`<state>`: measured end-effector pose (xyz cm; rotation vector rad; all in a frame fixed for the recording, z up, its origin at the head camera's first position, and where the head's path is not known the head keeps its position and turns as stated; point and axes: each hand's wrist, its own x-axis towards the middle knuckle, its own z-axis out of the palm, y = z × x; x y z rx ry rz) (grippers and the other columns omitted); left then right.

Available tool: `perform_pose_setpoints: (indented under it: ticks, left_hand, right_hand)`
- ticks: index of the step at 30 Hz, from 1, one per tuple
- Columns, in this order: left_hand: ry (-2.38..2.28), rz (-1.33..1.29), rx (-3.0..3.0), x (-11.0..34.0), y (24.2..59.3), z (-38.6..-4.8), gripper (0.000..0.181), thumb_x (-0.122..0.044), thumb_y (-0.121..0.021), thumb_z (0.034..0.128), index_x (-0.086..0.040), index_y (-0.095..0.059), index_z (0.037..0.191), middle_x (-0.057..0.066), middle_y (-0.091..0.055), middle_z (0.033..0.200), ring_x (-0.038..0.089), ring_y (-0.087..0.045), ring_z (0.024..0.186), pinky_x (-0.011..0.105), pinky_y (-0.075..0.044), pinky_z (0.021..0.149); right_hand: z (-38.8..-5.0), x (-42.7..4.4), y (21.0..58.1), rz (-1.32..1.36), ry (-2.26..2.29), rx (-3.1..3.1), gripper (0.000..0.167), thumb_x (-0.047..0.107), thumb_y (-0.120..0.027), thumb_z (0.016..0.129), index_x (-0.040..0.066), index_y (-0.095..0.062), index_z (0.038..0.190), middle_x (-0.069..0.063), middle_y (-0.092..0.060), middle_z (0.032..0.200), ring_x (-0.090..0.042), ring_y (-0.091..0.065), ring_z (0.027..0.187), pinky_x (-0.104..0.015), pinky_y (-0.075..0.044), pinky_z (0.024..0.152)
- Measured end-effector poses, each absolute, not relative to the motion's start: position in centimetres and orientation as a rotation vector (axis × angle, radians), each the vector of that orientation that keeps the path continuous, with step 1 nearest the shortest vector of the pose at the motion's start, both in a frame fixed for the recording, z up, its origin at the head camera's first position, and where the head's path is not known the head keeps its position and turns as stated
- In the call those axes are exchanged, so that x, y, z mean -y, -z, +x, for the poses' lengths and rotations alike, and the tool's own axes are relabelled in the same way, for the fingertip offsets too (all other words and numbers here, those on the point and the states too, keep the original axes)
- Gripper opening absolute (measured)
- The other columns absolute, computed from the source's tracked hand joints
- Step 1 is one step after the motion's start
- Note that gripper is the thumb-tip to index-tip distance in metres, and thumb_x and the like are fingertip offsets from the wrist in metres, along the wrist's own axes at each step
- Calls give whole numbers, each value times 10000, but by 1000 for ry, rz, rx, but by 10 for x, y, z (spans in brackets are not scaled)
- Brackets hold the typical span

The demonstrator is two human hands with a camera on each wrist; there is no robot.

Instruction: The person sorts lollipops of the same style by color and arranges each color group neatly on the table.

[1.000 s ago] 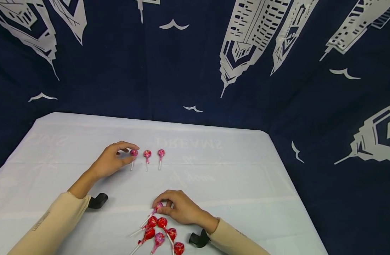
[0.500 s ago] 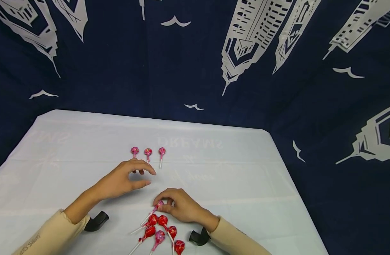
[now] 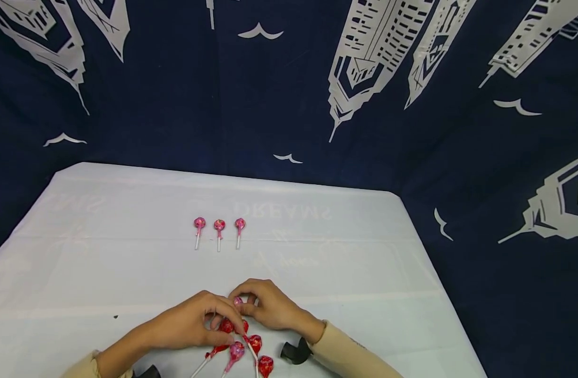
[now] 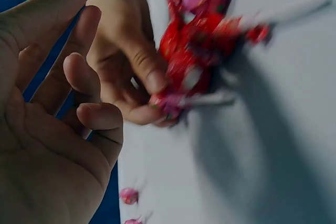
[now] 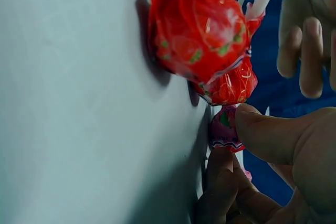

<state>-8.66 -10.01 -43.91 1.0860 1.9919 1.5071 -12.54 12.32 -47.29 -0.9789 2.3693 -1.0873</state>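
Fingers of the right hand (image 3: 267,305) are clamped on a pink pop (image 3: 238,301) in the head view; the left hand (image 3: 194,321), its fingers apart, hangs over the pile (image 3: 254,344). Three more pink pops lie spaced in a row (image 3: 219,224) farther up the table (image 3: 340,273), and I judge that part done. Remaining, by my reading: the pinched pop and the pile, mostly red, with one pink head showing among them.

Left wrist view: the left fingers curve with nothing between them. The pinched pop's stick (image 4: 210,99), which the left hand covers in the head view, shows here. Those pops are blurred, so I can't fairly say which ones touch.

Right wrist view: the pinch comes up close, thumb against the wrapper (image 5: 226,134), whose green and white print is too small to read from the head.
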Motion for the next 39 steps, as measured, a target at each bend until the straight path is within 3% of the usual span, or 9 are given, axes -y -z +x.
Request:
perform_pose_setpoints:
  ticks: [9,20,28,34,39]
  left_hand:
    - [-1341,1241,-2116,92,461,-64,212,-105,-775,869,-204,-761,1056,-143,-688,1054,-24,-562,834,134,-478,655]
    - [-1181,1248,-2330,86,469,-55,206,-119,-764,882,-240,-756,1047,-170,-599,1078,-61,-507,793,98,-427,663]
    - [-1084,1186,-2408,87,469,-55,157,-168,-752,898,-256,-769,1028,-199,-612,1064,-41,-554,966,191,-493,771]
    - [-1010,1077,-2402,86,466,-57,185,-198,-771,885,-265,-769,1057,-219,-616,1075,-19,-575,1008,271,-532,868]
    - [-1048,1090,-2395,86,468,-57,167,-209,-777,883,-257,-774,1042,-218,-614,1041,-36,-570,975,245,-526,839]
  right_hand:
    - [-125,-122,472,-1035,1070,-2388,142,187,-694,947,189,-719,1087,64,-709,1045,75,-509,737,-120,-444,686]
    - [-125,-122,473,-1040,1085,-2383,145,169,-694,946,175,-720,1089,42,-711,1050,69,-508,743,-124,-436,698]
    - [-124,-122,473,-1043,1074,-2396,141,173,-692,948,178,-718,1086,49,-707,1047,74,-502,739,-110,-430,688]
    - [-123,-123,474,-1025,1072,-2399,161,164,-693,947,184,-711,1106,51,-705,1069,67,-502,730,-116,-424,677]
    - [-123,-123,474,-1002,1079,-2388,224,170,-694,948,169,-666,1171,48,-695,1104,49,-521,715,-121,-425,666]
